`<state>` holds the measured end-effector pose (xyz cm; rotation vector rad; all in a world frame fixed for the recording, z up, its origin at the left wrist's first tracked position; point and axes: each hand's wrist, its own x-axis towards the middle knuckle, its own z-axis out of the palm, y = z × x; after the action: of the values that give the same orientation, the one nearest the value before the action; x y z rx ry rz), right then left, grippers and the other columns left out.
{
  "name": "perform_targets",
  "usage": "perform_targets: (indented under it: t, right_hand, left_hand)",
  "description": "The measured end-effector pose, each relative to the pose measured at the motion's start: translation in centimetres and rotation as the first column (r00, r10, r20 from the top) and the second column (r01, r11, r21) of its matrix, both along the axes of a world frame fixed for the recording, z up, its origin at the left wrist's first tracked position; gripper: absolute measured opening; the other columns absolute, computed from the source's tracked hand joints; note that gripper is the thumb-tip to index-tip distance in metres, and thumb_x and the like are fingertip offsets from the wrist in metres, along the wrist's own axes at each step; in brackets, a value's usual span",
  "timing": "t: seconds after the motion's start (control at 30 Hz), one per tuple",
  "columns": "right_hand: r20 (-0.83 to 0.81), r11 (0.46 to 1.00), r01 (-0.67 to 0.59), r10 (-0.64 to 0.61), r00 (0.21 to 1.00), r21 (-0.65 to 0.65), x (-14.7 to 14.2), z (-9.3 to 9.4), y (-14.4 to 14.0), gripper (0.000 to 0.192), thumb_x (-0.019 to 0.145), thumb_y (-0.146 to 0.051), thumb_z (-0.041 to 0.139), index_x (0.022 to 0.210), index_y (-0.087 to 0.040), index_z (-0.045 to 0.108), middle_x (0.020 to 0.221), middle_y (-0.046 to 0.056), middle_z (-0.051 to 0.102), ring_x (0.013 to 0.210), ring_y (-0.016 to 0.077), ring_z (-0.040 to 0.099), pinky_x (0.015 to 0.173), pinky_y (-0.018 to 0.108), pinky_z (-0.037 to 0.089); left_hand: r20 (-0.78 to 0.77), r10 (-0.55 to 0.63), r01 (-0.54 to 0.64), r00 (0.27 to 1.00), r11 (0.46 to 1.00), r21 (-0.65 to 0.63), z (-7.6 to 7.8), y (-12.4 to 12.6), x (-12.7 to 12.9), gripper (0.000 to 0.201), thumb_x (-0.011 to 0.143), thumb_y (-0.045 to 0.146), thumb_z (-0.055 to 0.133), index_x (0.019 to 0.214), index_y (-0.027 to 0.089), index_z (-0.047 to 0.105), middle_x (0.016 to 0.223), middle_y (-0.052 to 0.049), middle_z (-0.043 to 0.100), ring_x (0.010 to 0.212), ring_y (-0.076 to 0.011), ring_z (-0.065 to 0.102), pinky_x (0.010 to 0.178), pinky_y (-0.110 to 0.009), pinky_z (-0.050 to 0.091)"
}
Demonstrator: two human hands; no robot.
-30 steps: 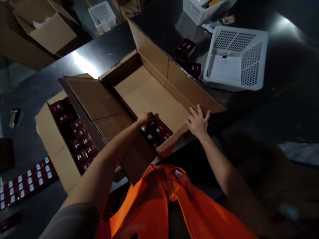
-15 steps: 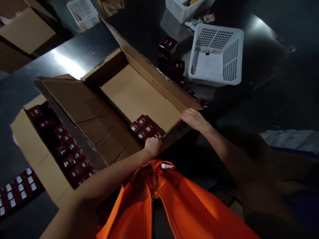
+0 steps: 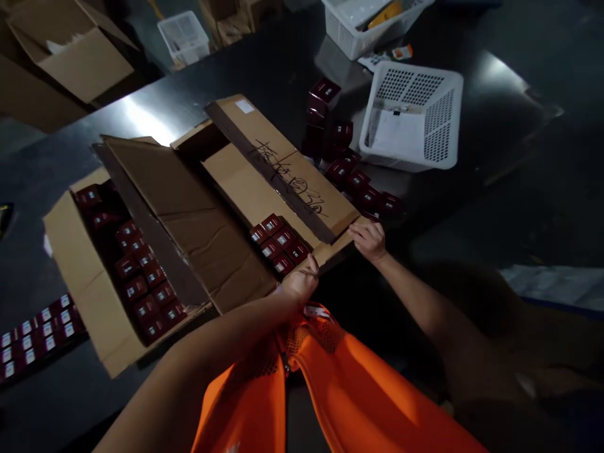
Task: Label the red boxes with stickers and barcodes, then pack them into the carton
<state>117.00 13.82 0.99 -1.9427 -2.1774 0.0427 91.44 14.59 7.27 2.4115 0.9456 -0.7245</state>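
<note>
A cardboard carton (image 3: pixel 236 171) lies at an angle on the metal table. Its far-side flap (image 3: pixel 283 167), with black handwriting and a white label, leans inward over the opening. Several small dark red boxes (image 3: pixel 282 240) stand packed in its near corner. My left hand (image 3: pixel 302 283) is closed over the carton's near edge beside those boxes, one finger pointing up. My right hand (image 3: pixel 369 239) is closed on the carton's right corner, at the end of the written flap; its fingertips are partly hidden. The left flap (image 3: pixel 184 214) stands raised, slanting outward.
Left of it, another open carton (image 3: pixel 85 277) holds several dark red boxes. More red boxes (image 3: pixel 40 336) stand in rows at far left, and loose ones (image 3: pixel 356 179) lie behind the carton. A white basket (image 3: pixel 410 160) stands beyond, with a second basket (image 3: pixel 346 39) farther back.
The far-side flap has swung from upright to leaning inward, showing its handwriting. My right hand stays at the corner, now slightly lower. The whole view has shifted a little.
</note>
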Motion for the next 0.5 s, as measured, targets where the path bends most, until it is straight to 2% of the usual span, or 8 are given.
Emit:
perform_targets:
  t: [0.1,0.17,0.23,0.3,0.37,0.43,0.5]
  right_hand:
    - [-0.005,0.999,-0.035,0.035,0.999,0.018,-0.1,0.7,-0.9,0.032,0.095,-0.026,0.046,0.094,-0.021,0.077,0.107,0.012,0.076,0.100,0.0281,0.067,0.081,0.046,0.047]
    - [-0.017,0.994,-0.110,0.110,0.994,0.008,0.4,1.9,-1.1,0.031,0.094,-0.035,0.051,0.101,-0.020,0.076,0.113,0.013,0.075,0.104,0.0287,0.067,0.086,0.046,0.048]
    - [-0.036,0.979,-0.202,0.201,0.979,-0.024,1.2,3.2,-0.5,0.033,0.094,-0.041,0.055,0.106,-0.019,0.076,0.116,0.012,0.074,0.106,0.0272,0.066,0.089,0.043,0.050]
    - [-0.057,0.955,-0.286,0.282,0.958,-0.076,2.1,4.0,0.9,0.029,0.093,-0.041,0.058,0.101,-0.021,0.078,0.111,0.009,0.076,0.101,0.0243,0.067,0.084,0.038,0.051]
    - [-0.080,0.929,-0.345,0.337,0.938,-0.135,2.7,4.4,2.7,0.022,0.090,-0.039,0.064,0.087,-0.024,0.079,0.097,0.005,0.077,0.090,0.0206,0.067,0.076,0.032,0.051]
    - [-0.095,0.914,-0.362,0.350,0.932,-0.181,3.0,4.3,4.2,0.018,0.085,-0.040,0.071,0.077,-0.026,0.079,0.085,0.002,0.076,0.083,0.0184,0.066,0.072,0.030,0.049]
    - [-0.091,0.919,-0.339,0.327,0.941,-0.201,3.1,4.0,4.8,0.015,0.080,-0.041,0.077,0.080,-0.026,0.079,0.082,0.002,0.075,0.082,0.0187,0.065,0.072,0.030,0.047]
  left_hand:
    - [-0.031,0.044,-0.045,0.999,0.999,-0.024,0.7,-0.3,0.8,0.067,0.089,0.011,0.044,0.153,0.001,0.027,0.099,-0.025,0.070,0.088,-0.0312,0.072,0.071,-0.038,0.058]
    - [-0.049,0.070,-0.073,0.996,0.996,-0.056,1.1,0.7,1.0,0.067,0.091,0.021,0.048,0.153,0.004,0.030,0.101,-0.025,0.071,0.090,-0.0314,0.072,0.073,-0.038,0.058]
    - [-0.066,0.081,-0.088,0.994,0.991,-0.102,1.5,2.6,0.7,0.063,0.092,0.032,0.051,0.151,0.012,0.038,0.103,-0.022,0.073,0.092,-0.0304,0.073,0.074,-0.037,0.058]
    - [-0.081,0.079,-0.090,0.994,0.985,-0.150,1.8,4.8,-0.1,0.056,0.093,0.043,0.050,0.145,0.024,0.047,0.107,-0.015,0.074,0.094,-0.0278,0.073,0.075,-0.034,0.057]
    - [-0.093,0.078,-0.093,0.993,0.979,-0.179,2.1,6.6,-0.9,0.053,0.093,0.051,0.050,0.142,0.031,0.050,0.116,-0.010,0.073,0.102,-0.0257,0.071,0.079,-0.032,0.056]
    - [-0.110,0.085,-0.105,0.990,0.977,-0.185,2.3,7.6,-1.2,0.056,0.091,0.057,0.050,0.140,0.030,0.051,0.127,-0.008,0.069,0.113,-0.0260,0.067,0.084,-0.032,0.056]
    - [-0.143,0.088,-0.115,0.986,0.975,-0.191,2.3,7.6,-0.7,0.057,0.088,0.059,0.056,0.133,0.024,0.057,0.129,-0.011,0.067,0.115,-0.0274,0.065,0.088,-0.037,0.056]
